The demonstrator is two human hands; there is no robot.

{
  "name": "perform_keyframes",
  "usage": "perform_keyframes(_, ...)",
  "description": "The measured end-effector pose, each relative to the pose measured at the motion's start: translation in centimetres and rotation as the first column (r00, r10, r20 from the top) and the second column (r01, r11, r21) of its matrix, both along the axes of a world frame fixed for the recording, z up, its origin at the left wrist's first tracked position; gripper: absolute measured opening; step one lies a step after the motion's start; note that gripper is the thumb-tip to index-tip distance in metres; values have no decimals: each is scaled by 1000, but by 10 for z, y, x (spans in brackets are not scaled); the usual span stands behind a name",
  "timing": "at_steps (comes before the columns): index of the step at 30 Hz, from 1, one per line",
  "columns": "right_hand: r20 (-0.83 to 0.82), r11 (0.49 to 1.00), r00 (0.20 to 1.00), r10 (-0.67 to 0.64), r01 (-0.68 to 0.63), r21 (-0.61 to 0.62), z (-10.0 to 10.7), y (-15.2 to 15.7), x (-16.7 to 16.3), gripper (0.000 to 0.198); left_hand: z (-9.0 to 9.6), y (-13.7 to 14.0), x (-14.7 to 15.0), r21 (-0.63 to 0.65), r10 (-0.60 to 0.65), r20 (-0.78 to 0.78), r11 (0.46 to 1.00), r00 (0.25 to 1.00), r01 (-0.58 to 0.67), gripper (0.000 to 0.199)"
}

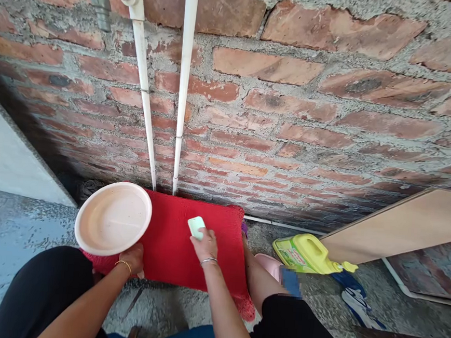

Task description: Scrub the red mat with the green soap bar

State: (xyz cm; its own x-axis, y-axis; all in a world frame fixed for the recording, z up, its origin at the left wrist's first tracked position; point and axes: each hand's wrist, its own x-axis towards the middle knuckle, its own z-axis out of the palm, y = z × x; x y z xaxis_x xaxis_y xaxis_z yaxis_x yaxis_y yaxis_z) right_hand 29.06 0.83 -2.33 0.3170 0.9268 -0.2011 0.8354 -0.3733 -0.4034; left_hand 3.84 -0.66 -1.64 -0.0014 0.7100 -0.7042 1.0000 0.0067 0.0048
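Right fingers (211, 236) clasp a pale-green block (195, 226); left fingers (137, 254), hold unclear, flank the basin (112, 221).

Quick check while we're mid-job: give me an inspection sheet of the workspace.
Surface: red cloth with a frilled edge, spread over a support that is mostly hidden.
Job's things: pale pink basin at the cloth's left end, overhanging its edge; pale green bar, possibly soap.
Clutter: yellow jug with a printed label on the floor, right of the cloth.
Hands: right hand grips the bar; left hand is at the basin's near rim, its grip unclear.
Cables: nothing seen.
Surroundings: brick wall ahead, with two white pipes; tan board at right.
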Motion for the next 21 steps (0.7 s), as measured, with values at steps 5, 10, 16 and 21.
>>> perform_keyframes(5,19,955,955,297,-296,-27,2,27,-50,35,12,0,4,12,-18,-24,1000,1000,18,69)
perform_keyframes(10,53,974,974,221,-217,-67,-2,32,-3,36,16,1,6,-8,11,-19,1000,1000,-11,68)
perform_keyframes(16,110,985,985,-132,144,-99,-1,3,91,36,5,0,1,12,30,19,999,999,-30,62)
perform_keyframes(21,155,912,924,-350,374,-170,17,-24,125,43,-2,0,-2,38,17,16,999,1000,-17,67)
